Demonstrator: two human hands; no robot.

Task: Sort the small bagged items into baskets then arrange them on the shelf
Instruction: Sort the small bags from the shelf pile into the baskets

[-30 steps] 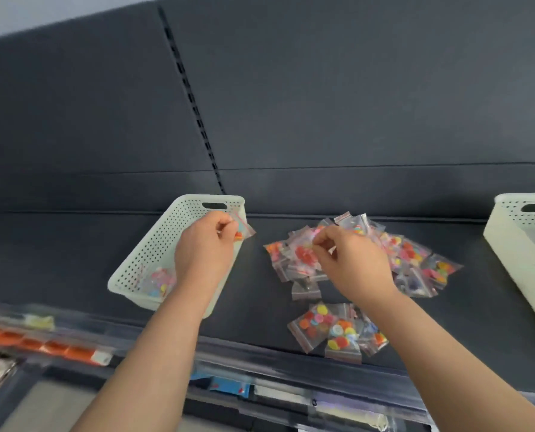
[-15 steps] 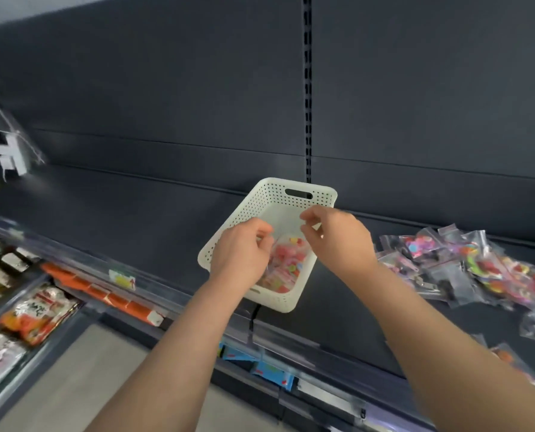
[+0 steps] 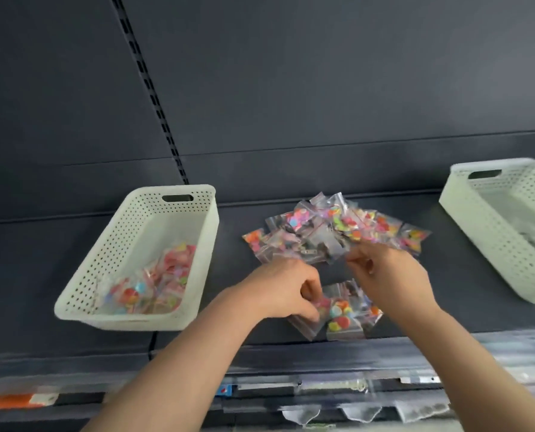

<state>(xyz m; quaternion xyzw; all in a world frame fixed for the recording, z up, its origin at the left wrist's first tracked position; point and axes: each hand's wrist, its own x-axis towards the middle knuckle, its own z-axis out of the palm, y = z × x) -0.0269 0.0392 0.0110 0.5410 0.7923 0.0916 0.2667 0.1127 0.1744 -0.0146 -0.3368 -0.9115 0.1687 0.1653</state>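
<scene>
2 bare forearms [image 3: 182,353], left hand [image 3: 286,289], right hand [image 3: 384,272]

A person's left hand [image 3: 286,288] grips at a small pile of bags [image 3: 342,316] near the front of a dark shelf [image 3: 26,275], while the right hand [image 3: 387,269] pinches the edge of a larger heap of bags [image 3: 322,226] behind. A white perforated basket [image 3: 141,213] at left holds more bagged items [image 3: 154,285]; a second basket [image 3: 490,244] stands well apart at right.

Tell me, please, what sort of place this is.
Probably a shop: a dark shelf with a slotted upright, label strips along its front edge, and bags of small goods beside a basket.
</scene>
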